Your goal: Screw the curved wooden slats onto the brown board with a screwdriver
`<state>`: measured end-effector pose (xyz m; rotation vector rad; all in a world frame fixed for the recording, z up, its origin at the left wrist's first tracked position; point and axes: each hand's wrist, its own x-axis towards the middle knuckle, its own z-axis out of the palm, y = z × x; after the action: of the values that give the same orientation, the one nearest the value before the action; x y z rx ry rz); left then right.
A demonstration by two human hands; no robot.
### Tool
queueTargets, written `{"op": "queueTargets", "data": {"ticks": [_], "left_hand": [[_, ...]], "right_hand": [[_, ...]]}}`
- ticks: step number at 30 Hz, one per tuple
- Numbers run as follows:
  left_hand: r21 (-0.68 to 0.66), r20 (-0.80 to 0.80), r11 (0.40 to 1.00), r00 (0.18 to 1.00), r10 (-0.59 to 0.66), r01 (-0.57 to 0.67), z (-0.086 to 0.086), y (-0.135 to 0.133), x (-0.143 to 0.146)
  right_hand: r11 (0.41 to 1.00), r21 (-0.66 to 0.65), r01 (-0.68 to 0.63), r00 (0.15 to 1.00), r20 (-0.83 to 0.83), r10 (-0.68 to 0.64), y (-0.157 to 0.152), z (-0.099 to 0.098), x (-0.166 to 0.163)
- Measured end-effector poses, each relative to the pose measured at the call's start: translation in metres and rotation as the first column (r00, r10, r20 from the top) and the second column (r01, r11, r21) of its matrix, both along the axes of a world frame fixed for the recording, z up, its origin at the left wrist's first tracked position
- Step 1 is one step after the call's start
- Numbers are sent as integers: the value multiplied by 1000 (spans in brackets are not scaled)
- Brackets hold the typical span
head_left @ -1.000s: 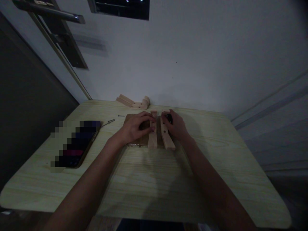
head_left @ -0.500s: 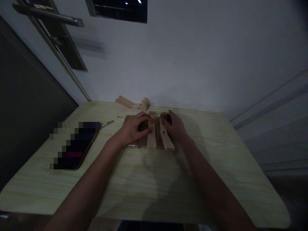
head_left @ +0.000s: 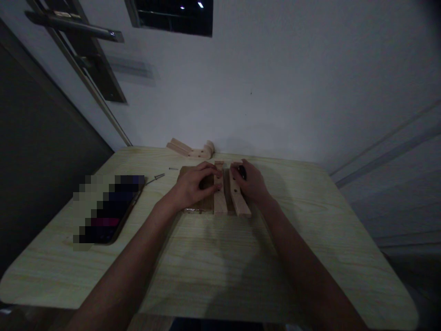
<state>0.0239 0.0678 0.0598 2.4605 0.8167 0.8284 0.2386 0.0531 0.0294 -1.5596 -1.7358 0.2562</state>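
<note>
Two pale wooden pieces with dark holes lie side by side on a brown, shiny-edged flat slab (head_left: 200, 210), a narrow gap between them. My left hand (head_left: 195, 186) rests over the slab, its thumb and fingertips pressed on the left wooden piece (head_left: 220, 202). Closed around the far part of the right wooden piece (head_left: 240, 204) is my right hand (head_left: 254, 181), thumb on top. Beside its fingers shows a small black thing (head_left: 243, 172), mostly hidden, whose kind I cannot make out.
More pale wooden pieces (head_left: 196, 152) lie at the table's back edge against the white door. A phone (head_left: 120, 211) with a lit screen lies at the left. Several metal screws (head_left: 159, 176) sit between phone and slab. A door handle (head_left: 86, 31) juts out upper left.
The left wooden piece has turned slightly, its near end shifting right toward the other piece. My hands keep nearly the same places; the whole view has shifted a little.
</note>
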Motion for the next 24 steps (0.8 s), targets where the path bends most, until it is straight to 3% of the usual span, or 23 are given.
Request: {"op": "queueTargets", "data": {"ticks": [24], "left_hand": [[-37, 7, 999, 1000, -12, 12, 4, -2, 0]], "right_hand": [[999, -40, 10, 999, 32, -8, -3, 3, 0]]}}
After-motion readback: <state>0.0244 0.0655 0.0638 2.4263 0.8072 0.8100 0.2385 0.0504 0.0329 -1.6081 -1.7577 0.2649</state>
